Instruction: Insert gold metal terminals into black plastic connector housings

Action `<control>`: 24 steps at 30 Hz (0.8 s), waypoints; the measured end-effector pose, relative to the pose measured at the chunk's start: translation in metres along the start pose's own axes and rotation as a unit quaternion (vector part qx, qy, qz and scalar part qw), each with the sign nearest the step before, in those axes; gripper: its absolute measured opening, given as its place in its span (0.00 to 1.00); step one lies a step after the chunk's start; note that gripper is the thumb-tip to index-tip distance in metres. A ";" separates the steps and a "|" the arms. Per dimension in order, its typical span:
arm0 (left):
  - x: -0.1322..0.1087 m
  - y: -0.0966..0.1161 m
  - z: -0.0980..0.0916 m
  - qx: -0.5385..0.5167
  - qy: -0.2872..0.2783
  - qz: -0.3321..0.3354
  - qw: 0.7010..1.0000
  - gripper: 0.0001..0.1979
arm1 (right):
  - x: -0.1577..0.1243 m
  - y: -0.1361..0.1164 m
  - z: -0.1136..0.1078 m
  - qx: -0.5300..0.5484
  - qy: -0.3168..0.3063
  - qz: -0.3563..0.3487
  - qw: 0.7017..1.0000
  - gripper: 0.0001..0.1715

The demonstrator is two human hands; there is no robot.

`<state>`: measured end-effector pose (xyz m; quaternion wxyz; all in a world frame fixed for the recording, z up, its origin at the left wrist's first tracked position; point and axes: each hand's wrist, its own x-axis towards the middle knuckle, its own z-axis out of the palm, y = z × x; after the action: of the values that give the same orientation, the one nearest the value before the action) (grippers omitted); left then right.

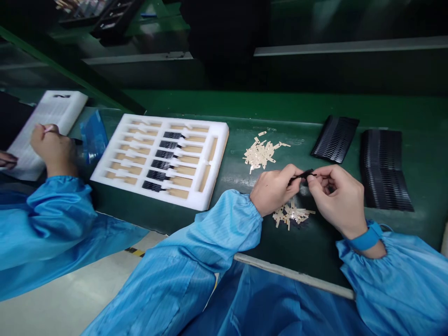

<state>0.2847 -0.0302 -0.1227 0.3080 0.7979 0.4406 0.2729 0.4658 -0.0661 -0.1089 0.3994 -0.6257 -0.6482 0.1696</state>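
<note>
My left hand [276, 187] pinches a small dark black part [301, 175] that resembles the pieces in the foam tray. From the other side, the fingertips of my right hand [338, 198] are closed at the part's right end; its exact shape is too small and partly covered. Below my hands lies a pile of thin cream-coloured tabs [292, 214], and a second pile of tabs [259, 154] sits beyond my left hand. To the left, a white foam tray [220, 135] holds several black parts [159, 164] in its middle column of slots.
Two stacks of black slotted pieces lie at the right, a smaller stack [335, 139] and a larger stack [385, 170]. At far left a co-worker's hand [54, 147] is over another white foam block [66, 109], beside a blue plastic bag [94, 135]. The bench edge [294, 275] runs before me.
</note>
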 end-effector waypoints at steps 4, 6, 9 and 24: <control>0.000 0.000 0.003 -0.071 0.003 -0.017 0.997 0.09 | 0.000 0.001 -0.001 0.018 -0.005 0.006 1.000 0.05; 0.000 0.000 0.005 -0.066 0.009 -0.012 0.998 0.09 | 0.000 0.001 -0.001 0.024 -0.008 0.008 1.000 0.05; -0.002 -0.001 0.007 -0.041 0.018 0.006 0.999 0.10 | 0.000 0.000 -0.001 0.034 -0.009 0.011 0.999 0.05; -0.004 -0.004 0.008 0.029 0.042 0.072 0.996 0.10 | -0.001 0.001 -0.001 0.042 0.002 0.031 0.999 0.05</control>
<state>0.2864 -0.0336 -0.1320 0.2455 0.8239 0.4019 0.3153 0.4668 -0.0666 -0.1094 0.4216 -0.6283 -0.6200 0.2076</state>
